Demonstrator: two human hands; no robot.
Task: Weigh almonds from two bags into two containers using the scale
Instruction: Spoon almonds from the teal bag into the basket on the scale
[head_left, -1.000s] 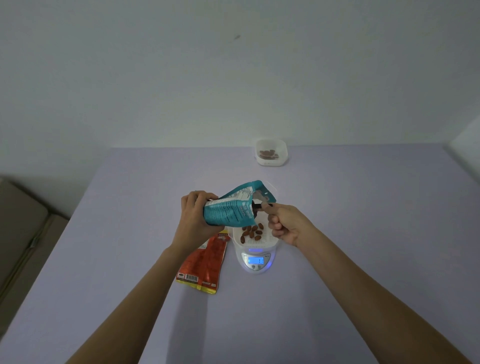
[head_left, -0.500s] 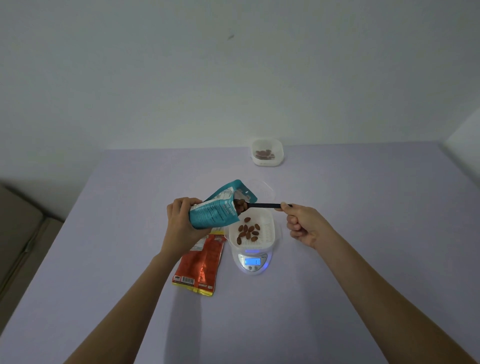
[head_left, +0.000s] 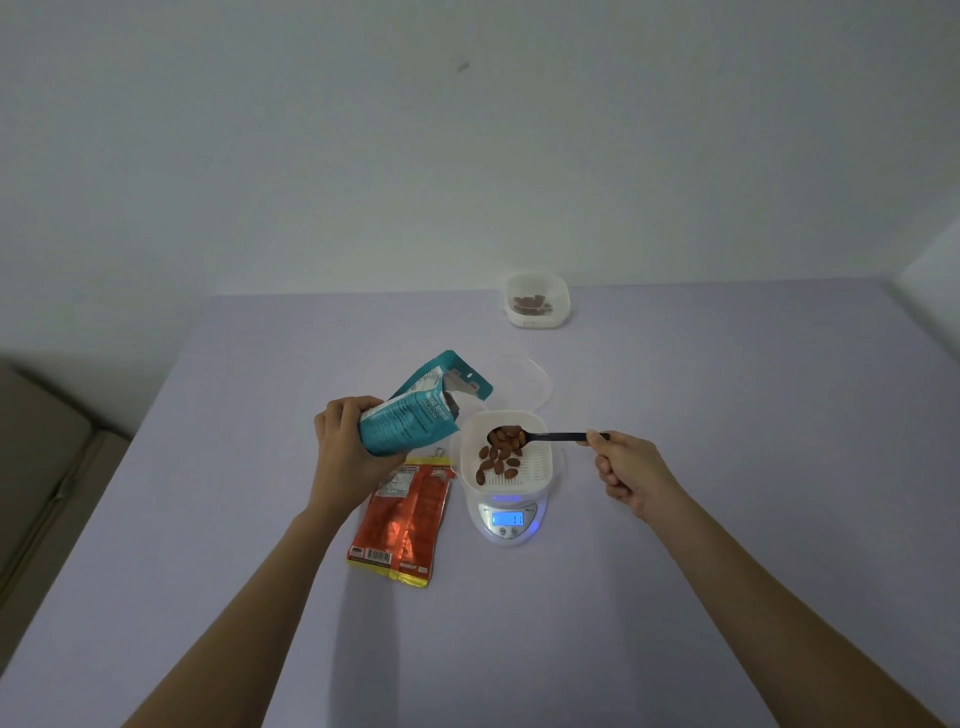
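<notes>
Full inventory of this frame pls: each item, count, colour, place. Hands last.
lilac table: 1, lilac, foreground.
white digital scale: 1, white with lit blue display, table centre.
white square plastic container: 1, white, on the scale.
black plastic spoon: 1, black, bowl over that container.
second white plastic container: 1, white, far table edge.
brown almonds: several, brown, loose in both containers, heaped on the spoon.
teal foil bag: 1, teal, held tilted beside the scale.
orange-red foil bag: 1, orange-red, flat, left of the scale.
clear plastic lid: 1, clear, behind the scale.
beige cushion: 1, beige, left frame edge.
left hand: 1, grips the teal bag.
right hand: 1, fingers curled round the spoon handle.
</notes>
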